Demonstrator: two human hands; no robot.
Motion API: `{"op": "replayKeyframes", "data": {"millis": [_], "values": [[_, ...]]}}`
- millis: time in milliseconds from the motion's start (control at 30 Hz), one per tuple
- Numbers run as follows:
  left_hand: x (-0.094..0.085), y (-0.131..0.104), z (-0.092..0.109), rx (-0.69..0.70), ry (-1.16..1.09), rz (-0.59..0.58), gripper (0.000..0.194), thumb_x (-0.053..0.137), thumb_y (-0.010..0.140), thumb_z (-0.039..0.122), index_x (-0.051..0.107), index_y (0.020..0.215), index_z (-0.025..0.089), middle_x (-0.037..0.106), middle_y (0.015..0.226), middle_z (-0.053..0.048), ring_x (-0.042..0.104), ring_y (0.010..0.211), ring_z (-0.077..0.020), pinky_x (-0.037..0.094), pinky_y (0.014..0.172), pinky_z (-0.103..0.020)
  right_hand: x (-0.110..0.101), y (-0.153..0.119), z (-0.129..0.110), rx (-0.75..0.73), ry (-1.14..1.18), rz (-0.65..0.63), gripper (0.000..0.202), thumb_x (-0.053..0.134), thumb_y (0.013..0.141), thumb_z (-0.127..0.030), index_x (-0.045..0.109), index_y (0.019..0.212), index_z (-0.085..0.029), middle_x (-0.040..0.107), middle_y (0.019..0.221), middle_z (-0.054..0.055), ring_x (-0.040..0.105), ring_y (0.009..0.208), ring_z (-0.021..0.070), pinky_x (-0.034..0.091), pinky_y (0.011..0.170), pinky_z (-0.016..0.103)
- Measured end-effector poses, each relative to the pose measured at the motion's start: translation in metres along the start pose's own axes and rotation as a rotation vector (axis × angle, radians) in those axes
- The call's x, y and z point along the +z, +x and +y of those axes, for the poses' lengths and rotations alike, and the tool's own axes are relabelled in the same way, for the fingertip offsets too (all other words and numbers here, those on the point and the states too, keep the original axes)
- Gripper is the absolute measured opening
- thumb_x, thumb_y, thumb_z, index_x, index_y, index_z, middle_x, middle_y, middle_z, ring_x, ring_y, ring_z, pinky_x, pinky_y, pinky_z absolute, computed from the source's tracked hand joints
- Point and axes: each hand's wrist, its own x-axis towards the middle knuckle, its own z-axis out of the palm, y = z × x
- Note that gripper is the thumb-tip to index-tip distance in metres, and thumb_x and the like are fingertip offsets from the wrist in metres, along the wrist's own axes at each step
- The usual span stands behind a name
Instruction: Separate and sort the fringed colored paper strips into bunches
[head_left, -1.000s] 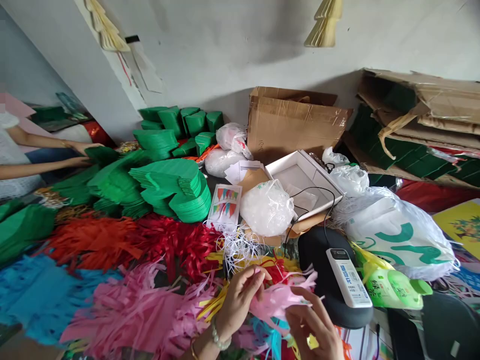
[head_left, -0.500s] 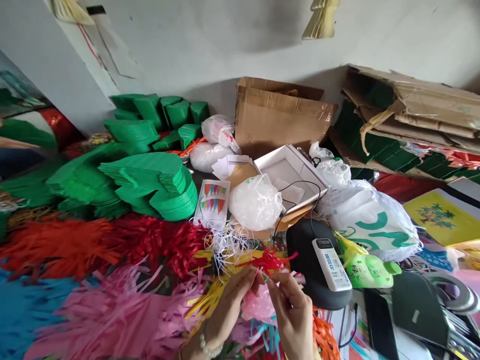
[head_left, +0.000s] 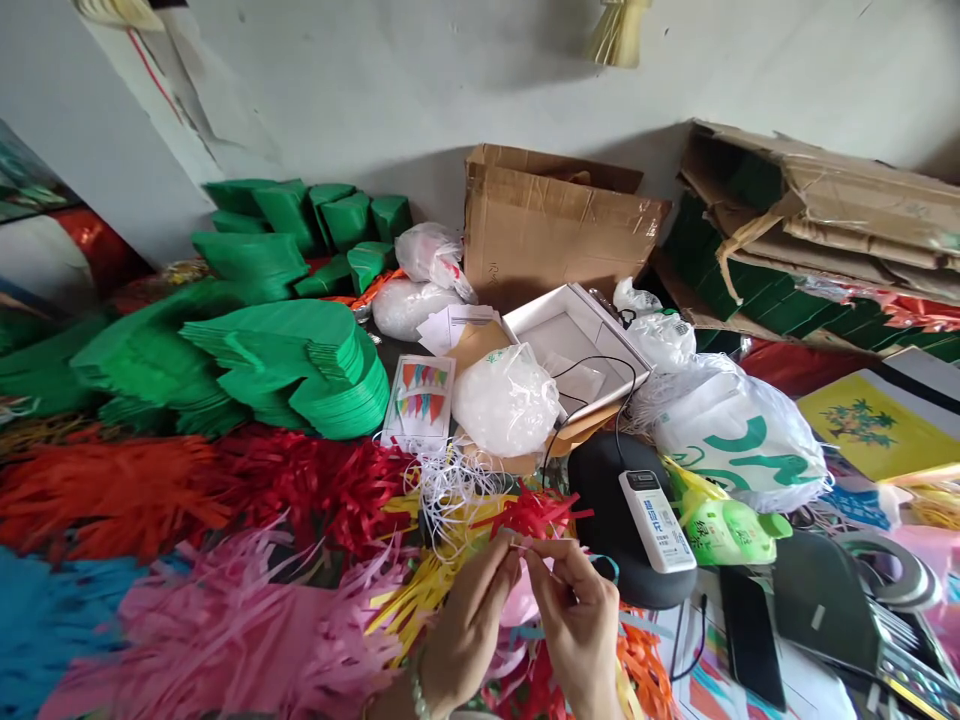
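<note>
My left hand (head_left: pixel 480 595), with a beaded bracelet (head_left: pixel 418 690) at its wrist, is closed in a pinch. My right hand (head_left: pixel 574 605) pinches too, its fingertips meeting those of the left. A thin pale strand seems to run between them, but what each holds is mostly covered by the fingers. Beneath and between the hands shows a pink bundle (head_left: pixel 523 600), partly hidden. A teal strip (head_left: pixel 606 568) curls out beside my right hand. Red paper fringe (head_left: pixel 541 512) lies just beyond the fingertips, and yellow fringe (head_left: pixel 409 605) is left of the hands.
Pink (head_left: pixel 225 640), orange (head_left: pixel 112 490) and blue fringe (head_left: pixel 52 610) cover the left side. Stacked green cutouts (head_left: pixel 292 365) stand behind. A white power bank (head_left: pixel 656 520) rests on a black case (head_left: pixel 600 480). Farther back are a plastic bag (head_left: pixel 506 400) and cardboard box (head_left: pixel 562 230).
My fingertips have come closer together, and my hands cover more of the pink bundle. A teal strip now shows at the right of my right hand. The view has shifted slightly.
</note>
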Motion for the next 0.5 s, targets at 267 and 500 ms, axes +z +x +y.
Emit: {"op": "replayKeyframes", "data": {"millis": [267, 500], "values": [[0.005, 0.004, 0.016, 0.402, 0.486, -0.053, 0.032, 0.046, 0.097, 0.033, 0.064, 0.123, 0.027, 0.07, 0.116, -0.009, 0.064, 0.108, -0.026, 0.052, 0.097, -0.041, -0.001, 0.001, 0.005, 0.073, 0.075, -0.029, 0.018, 0.058, 0.085, -0.034, 0.063, 0.088, -0.017, 0.026, 0.055, -0.009, 0.023, 0.047, 0.0089, 0.019, 0.044, 0.022], [0.007, 0.0, 0.022, 0.273, 0.367, -0.12, 0.032, 0.046, 0.096, 0.039, 0.067, 0.117, 0.026, 0.069, 0.116, -0.009, 0.063, 0.108, -0.0246, 0.05, 0.097, -0.037, 0.002, 0.003, 0.012, 0.062, 0.253, -0.042, 0.028, 0.057, 0.089, -0.042, 0.064, 0.085, -0.016, 0.038, 0.052, -0.007, 0.031, 0.046, 0.0087, 0.027, 0.043, 0.02]]}}
